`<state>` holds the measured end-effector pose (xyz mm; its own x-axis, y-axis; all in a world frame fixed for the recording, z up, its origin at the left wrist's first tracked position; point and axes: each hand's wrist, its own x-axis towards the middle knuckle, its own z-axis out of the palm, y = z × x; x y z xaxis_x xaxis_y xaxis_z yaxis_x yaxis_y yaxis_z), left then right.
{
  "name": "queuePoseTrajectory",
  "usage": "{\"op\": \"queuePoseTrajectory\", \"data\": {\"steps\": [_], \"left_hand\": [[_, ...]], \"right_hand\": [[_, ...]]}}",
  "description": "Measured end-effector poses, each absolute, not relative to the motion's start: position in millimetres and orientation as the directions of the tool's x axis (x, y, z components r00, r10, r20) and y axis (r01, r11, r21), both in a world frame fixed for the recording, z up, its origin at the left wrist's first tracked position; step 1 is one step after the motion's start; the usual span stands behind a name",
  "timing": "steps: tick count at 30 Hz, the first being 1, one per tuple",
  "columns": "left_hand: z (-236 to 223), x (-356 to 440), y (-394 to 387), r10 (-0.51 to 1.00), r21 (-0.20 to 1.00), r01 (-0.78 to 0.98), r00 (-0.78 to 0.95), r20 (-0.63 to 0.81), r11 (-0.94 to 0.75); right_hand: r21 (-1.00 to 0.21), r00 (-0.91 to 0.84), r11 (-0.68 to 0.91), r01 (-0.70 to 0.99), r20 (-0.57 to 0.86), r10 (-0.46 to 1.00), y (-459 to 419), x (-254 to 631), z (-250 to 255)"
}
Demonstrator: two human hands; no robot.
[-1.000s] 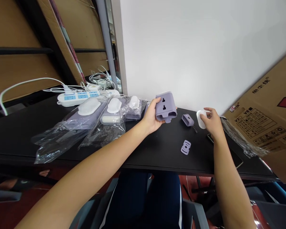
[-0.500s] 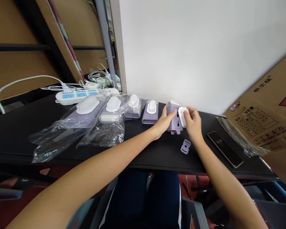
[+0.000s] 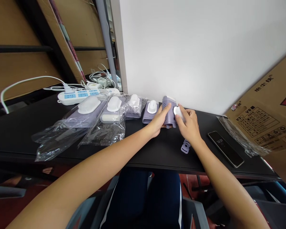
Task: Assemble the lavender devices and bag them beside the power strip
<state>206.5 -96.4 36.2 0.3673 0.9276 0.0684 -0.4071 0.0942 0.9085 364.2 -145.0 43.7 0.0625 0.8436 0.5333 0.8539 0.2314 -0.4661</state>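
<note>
My left hand (image 3: 158, 121) is wrapped round a purple hollow plastic housing (image 3: 167, 118), its thumb on the near face and its tabbed end pointing down. Between the thumb and fingers of my right hand (image 3: 190, 125) is a white oval plastic piece with a ribbed side (image 3: 177, 110). That piece is at the housing's right side; whether the two touch I cannot tell. On the table below my right hand lies a flat purple slotted plate (image 3: 185, 147), partly covered by the wrist. The small purple shell and the spring are hidden behind my right hand.
A purple unit with a white knob (image 3: 147, 117) stands left of the housing. Farther left, several similar units lie in clear plastic bags (image 3: 102, 133), before a white power strip (image 3: 78, 95). At right are a phone (image 3: 225, 149), a plastic wrapper (image 3: 238, 133) and a cardboard box (image 3: 264, 108).
My right hand has carried the white oval piece leftward from the table's right side to the housing. The left hand has turned the housing and moved it slightly right. The phone has come into full view.
</note>
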Motion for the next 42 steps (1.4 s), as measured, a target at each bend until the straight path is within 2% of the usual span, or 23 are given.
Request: {"op": "queuePoseTrajectory", "data": {"steps": [3, 7, 10, 13, 17, 23, 26, 31, 37, 42], "left_hand": [[35.8, 204.2, -93.4, 0.936, 0.908, -0.409, 0.347, 0.064, 0.09], [36.5, 206.0, -94.3, 0.923, 0.912, -0.402, 0.376, 0.081, 0.083], [37.6, 209.4, -98.5, 0.91, 0.921, -0.388, 0.393, 0.132, 0.034], [37.3, 212.3, -102.4, 0.903, 0.918, -0.397, 0.39, 0.181, -0.012], [35.3, 214.0, -104.0, 0.908, 0.902, -0.431, 0.381, 0.172, 0.01], [34.3, 213.3, -103.3, 0.911, 0.885, -0.464, 0.381, 0.161, 0.038], [34.2, 212.9, -103.4, 0.912, 0.882, -0.468, 0.384, 0.144, 0.058], [32.1, 213.9, -103.7, 0.905, 0.905, -0.425, 0.383, 0.185, -0.006], [30.2, 215.6, -103.9, 0.914, 0.889, -0.457, 0.373, 0.158, 0.033], [30.1, 216.1, -104.7, 0.913, 0.901, -0.432, 0.376, 0.159, 0.021]], "right_hand": [[-0.475, 0.053, 0.234, 0.849, 0.516, 0.855, -142.1, 365.4, 42.0], [-0.634, 0.07, 0.302, 0.712, 0.492, 0.868, -135.3, 369.3, 38.8], [-0.787, 0.112, 0.289, 0.545, 0.41, 0.905, -133.1, 368.1, 37.9], [-0.86, 0.145, 0.269, 0.433, 0.361, 0.921, -134.0, 363.8, 38.8], [-0.863, 0.141, 0.299, 0.407, 0.383, 0.913, -135.3, 360.7, 39.3], [-0.795, 0.117, 0.316, 0.518, 0.431, 0.895, -136.7, 362.7, 37.6], [-0.797, 0.105, 0.321, 0.511, 0.428, 0.898, -136.9, 364.0, 36.4], [-0.795, 0.094, 0.343, 0.501, 0.444, 0.891, -135.3, 365.5, 34.4], [-0.779, 0.075, 0.337, 0.528, 0.439, 0.896, -134.0, 366.3, 30.8], [-0.73, 0.106, 0.278, 0.624, 0.432, 0.896, -140.3, 361.6, 31.5]]}}
